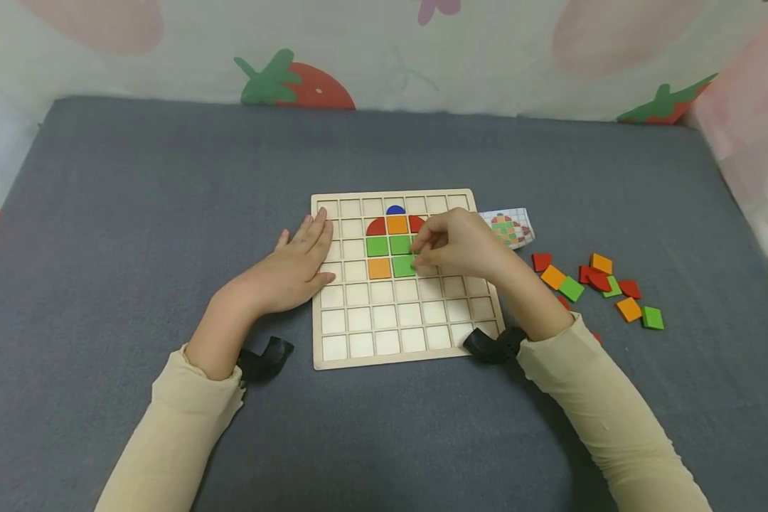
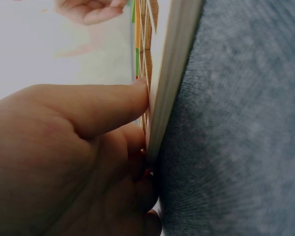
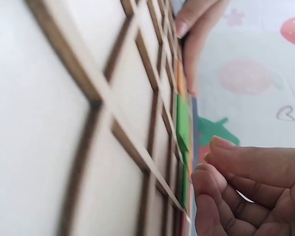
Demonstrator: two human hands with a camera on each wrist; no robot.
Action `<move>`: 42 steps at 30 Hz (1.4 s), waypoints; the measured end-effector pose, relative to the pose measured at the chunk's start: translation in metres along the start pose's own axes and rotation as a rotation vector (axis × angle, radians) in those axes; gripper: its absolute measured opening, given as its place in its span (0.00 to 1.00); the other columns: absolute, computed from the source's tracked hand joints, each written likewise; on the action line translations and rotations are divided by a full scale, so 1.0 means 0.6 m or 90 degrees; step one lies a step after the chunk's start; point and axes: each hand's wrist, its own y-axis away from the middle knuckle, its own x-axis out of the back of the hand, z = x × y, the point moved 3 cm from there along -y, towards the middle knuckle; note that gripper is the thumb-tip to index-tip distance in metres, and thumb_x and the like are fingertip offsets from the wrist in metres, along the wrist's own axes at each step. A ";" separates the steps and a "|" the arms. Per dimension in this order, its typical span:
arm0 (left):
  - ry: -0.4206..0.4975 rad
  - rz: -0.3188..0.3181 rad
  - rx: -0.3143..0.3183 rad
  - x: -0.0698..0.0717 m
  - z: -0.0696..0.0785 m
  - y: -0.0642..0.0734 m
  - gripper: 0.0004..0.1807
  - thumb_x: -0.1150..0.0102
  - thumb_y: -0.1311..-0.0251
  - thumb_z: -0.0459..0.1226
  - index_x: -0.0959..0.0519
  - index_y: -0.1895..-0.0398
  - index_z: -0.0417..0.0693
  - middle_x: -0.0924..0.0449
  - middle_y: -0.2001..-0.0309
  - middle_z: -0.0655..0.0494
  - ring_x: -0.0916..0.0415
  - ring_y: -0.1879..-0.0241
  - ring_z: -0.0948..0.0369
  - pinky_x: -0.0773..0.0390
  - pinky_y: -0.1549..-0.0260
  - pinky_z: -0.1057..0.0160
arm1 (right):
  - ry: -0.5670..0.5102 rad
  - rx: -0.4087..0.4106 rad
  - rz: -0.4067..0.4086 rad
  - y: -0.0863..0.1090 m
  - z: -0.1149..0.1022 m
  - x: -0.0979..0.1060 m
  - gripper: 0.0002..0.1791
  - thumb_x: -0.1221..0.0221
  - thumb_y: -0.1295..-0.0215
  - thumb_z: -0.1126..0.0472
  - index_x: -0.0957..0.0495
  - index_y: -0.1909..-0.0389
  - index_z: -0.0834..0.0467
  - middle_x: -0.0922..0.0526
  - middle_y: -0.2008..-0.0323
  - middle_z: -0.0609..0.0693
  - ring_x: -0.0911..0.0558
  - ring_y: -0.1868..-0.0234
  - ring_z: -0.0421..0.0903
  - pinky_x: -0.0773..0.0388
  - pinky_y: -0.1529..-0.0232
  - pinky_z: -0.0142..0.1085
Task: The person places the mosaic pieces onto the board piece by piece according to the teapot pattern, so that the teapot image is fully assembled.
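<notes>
A wooden grid board (image 1: 409, 361) lies on the grey cloth. Colored tiles fill several cells: a blue half-round piece (image 1: 395, 210), red rounded pieces (image 1: 375, 227), orange squares (image 1: 379, 269) and green squares (image 1: 377, 247). My left hand (image 1: 294, 267) rests on the board's left edge with fingers extended; in the left wrist view the thumb (image 2: 113, 105) touches the rim. Over the right part of the grid, my right hand (image 1: 457, 244) has loosely curled fingers beside a green square (image 1: 402, 266). No tile shows between its fingertips (image 3: 221, 142) in the right wrist view.
A pattern card (image 1: 518, 226) with a small colored picture lies by the board's upper right, partly behind the right hand. Loose red, orange (image 1: 628, 309) and green (image 1: 653, 318) tiles are scattered right of it. Black straps (image 1: 265, 359) sit at both wrists. A strawberry-print curtain (image 1: 461, 64) hangs behind.
</notes>
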 end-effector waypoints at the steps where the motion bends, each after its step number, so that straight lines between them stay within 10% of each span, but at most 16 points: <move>1: 0.001 0.000 -0.001 0.000 0.000 0.000 0.38 0.57 0.29 0.39 0.64 0.28 0.31 0.76 0.27 0.39 0.76 0.28 0.46 0.67 0.35 0.40 | -0.006 -0.003 0.003 0.003 0.003 0.005 0.06 0.34 0.46 0.67 0.17 0.67 0.63 0.17 0.74 0.50 0.21 0.72 0.45 0.28 0.67 0.35; 22: 0.002 -0.001 -0.014 0.003 0.002 -0.004 0.38 0.58 0.29 0.39 0.64 0.28 0.30 0.76 0.27 0.38 0.75 0.28 0.45 0.67 0.35 0.40 | -0.006 -0.152 0.108 0.124 0.097 0.116 0.13 0.35 0.41 0.57 0.18 0.60 0.62 0.17 0.67 0.52 0.20 0.65 0.49 0.25 0.66 0.36; 42: 0.013 -0.023 -0.007 0.002 0.002 -0.002 0.38 0.59 0.28 0.40 0.66 0.28 0.33 0.78 0.27 0.42 0.77 0.28 0.48 0.68 0.34 0.42 | 0.113 -0.230 -0.005 0.154 0.180 0.144 0.14 0.34 0.43 0.58 0.18 0.60 0.63 0.16 0.66 0.50 0.24 0.65 0.48 0.28 0.67 0.38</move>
